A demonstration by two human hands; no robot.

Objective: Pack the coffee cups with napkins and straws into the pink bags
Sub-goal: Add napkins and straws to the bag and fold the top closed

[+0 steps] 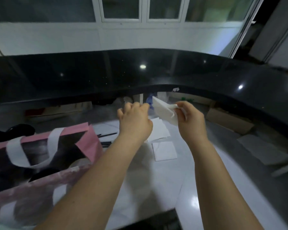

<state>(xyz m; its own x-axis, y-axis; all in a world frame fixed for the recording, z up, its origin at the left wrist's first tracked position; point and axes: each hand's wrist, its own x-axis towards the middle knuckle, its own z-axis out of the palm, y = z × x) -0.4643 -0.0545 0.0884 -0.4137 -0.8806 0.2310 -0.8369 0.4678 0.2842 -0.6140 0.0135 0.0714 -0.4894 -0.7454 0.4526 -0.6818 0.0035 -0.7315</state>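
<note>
My right hand (pixel 189 118) pinches a folded white napkin (pixel 163 112) in the air above the white counter. My left hand (pixel 135 120) hovers just left of the napkin with its fingers curled, fingertips at the napkin's left edge; whether they touch it is unclear. An open pink bag (pixel 90 138) with white handles stands at the left, and a pale round shape shows inside it. A second pink bag (pixel 40 188) lies blurred in the near left corner. Black straws (pixel 106 135) lie beside the open bag. Loose napkins (pixel 164 151) lie on the counter under my hands.
A raised, curved black glossy ledge (pixel 140 72) rings the far side of the white counter (pixel 156 188). Cardboard boxes (pixel 229 120) and clutter sit under the ledge. A dark object (pixel 12 131) rests behind the open bag. Flat grey sheets (pixel 264 150) lie at the right.
</note>
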